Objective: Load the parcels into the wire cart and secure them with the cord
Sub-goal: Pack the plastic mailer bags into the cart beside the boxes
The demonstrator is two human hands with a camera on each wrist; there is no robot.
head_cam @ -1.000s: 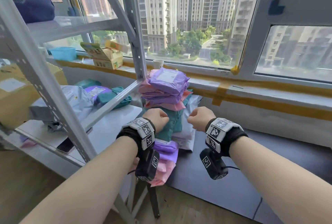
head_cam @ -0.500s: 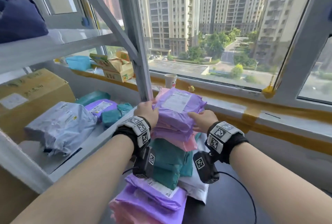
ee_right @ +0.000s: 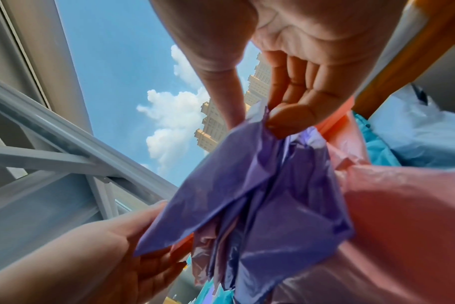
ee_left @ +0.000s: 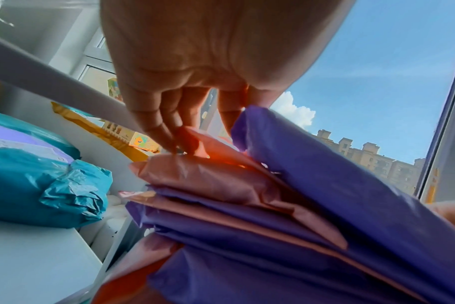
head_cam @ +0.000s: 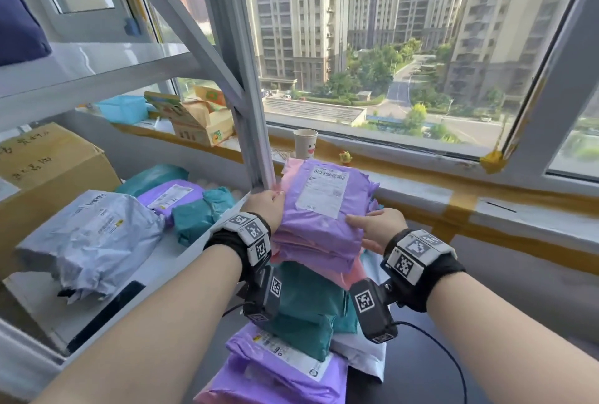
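Both hands [head_cam: 321, 225] grip purple/pink parcel stack [head_cam: 319, 231], shelf post [head_cam: 249, 131] touching left.

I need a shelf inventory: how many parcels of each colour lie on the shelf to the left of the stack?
Grey parcel: 1
Purple parcel: 1
Teal parcels: 2
Total: 4
The stack is left out.

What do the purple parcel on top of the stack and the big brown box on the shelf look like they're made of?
Purple parcel: thin plastic film mailer, probably polyethylene; it creases, shines softly and bears a white printed label. Brown box: looks like matte corrugated cardboard, with stiff flat faces and folded edges.
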